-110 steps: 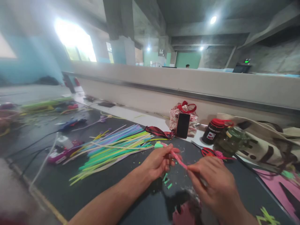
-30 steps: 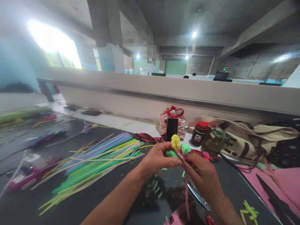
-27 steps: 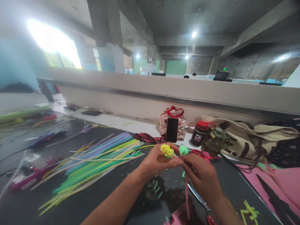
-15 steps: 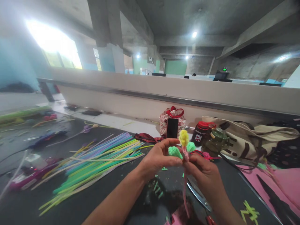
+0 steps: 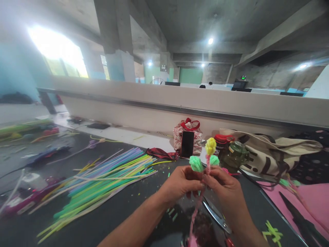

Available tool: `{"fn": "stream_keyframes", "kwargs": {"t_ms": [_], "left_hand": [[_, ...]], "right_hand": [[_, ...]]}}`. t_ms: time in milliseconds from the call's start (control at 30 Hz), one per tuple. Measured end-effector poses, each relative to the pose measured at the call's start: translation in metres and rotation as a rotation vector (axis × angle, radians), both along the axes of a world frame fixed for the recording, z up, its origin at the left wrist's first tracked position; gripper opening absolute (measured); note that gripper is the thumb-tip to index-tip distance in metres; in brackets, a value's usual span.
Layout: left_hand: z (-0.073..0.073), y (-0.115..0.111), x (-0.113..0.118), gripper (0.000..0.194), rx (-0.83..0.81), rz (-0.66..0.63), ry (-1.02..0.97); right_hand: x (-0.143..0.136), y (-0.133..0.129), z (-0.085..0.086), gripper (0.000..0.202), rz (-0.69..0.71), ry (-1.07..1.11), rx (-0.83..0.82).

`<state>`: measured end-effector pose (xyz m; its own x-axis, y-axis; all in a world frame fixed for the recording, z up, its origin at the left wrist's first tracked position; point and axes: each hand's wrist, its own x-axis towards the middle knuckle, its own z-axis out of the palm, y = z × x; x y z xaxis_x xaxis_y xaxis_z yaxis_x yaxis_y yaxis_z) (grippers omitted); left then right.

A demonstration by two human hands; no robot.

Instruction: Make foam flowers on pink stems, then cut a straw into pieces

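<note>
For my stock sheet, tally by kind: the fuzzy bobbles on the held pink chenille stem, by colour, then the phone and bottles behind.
Yellow fuzzy bobble: 1
Mint-green fuzzy bobbles: 2
Black rectangular smartphone: 1
Black bottle with red lid: 1
Translucent green bottle: 1
Total: 6

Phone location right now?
Head view, just right of center: the phone stands upright against the red-and-white patterned bag, beyond the hands.

Dark letters, seemingly "E" and "L" with a dot between, mark the beige fabric tote bag (image 5: 282, 159). Lettering on the black bottle with a red lid (image 5: 223, 138) is partly hidden and too small to read.
</note>
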<state>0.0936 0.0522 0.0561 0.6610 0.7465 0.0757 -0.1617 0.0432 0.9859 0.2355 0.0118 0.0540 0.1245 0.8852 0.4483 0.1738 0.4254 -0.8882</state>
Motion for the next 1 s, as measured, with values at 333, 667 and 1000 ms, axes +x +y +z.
{"fn": "stream_keyframes", "kwargs": {"t_ms": [333, 667, 1000], "left_hand": [[0.001, -0.003, 0.001, 0.011, -0.029, 0.053, 0.002], [-0.007, -0.005, 0.010, 0.011, -0.113, 0.101, -0.018], [-0.002, -0.004, 0.003, 0.036, -0.136, -0.008, -0.056]], "right_hand": [[0.001, 0.000, 0.001, 0.012, 0.101, 0.187, -0.237], [0.005, 0.003, 0.000, 0.014, 0.018, 0.053, -0.234], [0.017, -0.006, 0.014, 0.020, -0.144, -0.100, -0.258]]}}
